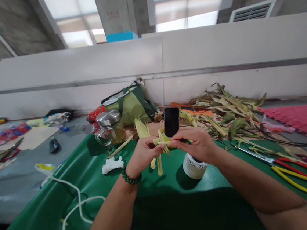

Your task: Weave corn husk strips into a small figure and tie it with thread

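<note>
Pale green corn husk strips (163, 142) are pinched between my two hands above the green tabletop. My left hand (144, 153), with a dark green bead bracelet on its wrist, is closed on the left part of the husk; loose ends hang below the fingers. My right hand (197, 143) grips the right end of a strip between thumb and fingers. Just behind the hands a black phone (171, 121) stands upright. A white pot with a lacy rim (194, 167) sits below my right hand, partly covered by it. Behind my left hand is a larger husk (142, 126).
Left of my hands are a glass jar mug (112, 130), crumpled white tissue (112, 165) and a white cable (79, 203). A green bag (133, 106) leans at the wall. Dried husks (225, 110) pile up at back right. Scissors with red and yellow handles (296, 178) lie at right.
</note>
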`<state>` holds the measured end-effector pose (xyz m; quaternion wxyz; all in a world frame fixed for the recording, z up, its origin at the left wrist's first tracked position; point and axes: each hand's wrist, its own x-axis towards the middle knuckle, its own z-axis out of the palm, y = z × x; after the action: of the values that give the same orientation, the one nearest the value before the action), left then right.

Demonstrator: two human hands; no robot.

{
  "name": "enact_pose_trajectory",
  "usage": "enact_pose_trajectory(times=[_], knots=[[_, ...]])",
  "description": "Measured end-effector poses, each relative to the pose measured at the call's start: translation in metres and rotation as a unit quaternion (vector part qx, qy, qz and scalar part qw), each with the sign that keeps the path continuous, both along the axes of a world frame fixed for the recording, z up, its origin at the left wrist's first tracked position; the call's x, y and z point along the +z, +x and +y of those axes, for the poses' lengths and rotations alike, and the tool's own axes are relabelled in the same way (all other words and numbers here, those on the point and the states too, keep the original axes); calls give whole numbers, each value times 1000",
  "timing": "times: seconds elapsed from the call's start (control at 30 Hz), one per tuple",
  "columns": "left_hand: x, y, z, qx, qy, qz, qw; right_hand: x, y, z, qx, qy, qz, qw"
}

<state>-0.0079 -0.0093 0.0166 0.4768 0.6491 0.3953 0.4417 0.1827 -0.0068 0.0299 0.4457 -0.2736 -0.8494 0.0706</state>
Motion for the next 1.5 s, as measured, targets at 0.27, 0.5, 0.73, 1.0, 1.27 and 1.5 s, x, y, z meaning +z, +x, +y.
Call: enact_pose_trajectory(times=[0.27, 0.5, 0.73, 1.0, 1.27, 1.5], knots=[[2, 2, -5, -61, -3, -3, 998, 4, -4, -7, -35, -74, -23, 996], [2, -2, -4, -59, 12, 39, 997, 5, -3, -10, 0, -2, -57, 998], [0, -4, -2, -65, 6, 67, 996, 3, -3, -10, 7, -43, -55, 998], [3, -3, -6, -60, 9, 80, 995, 6, -4, -6, 25, -165, 4, 986], [3, -1, -7, -72, 11, 84, 994, 7, -2, -5, 58, -206, -28, 976], [4, -1, -7, -65, 6, 75, 995, 10, -2, -6, 66, -211, -40, 974]])
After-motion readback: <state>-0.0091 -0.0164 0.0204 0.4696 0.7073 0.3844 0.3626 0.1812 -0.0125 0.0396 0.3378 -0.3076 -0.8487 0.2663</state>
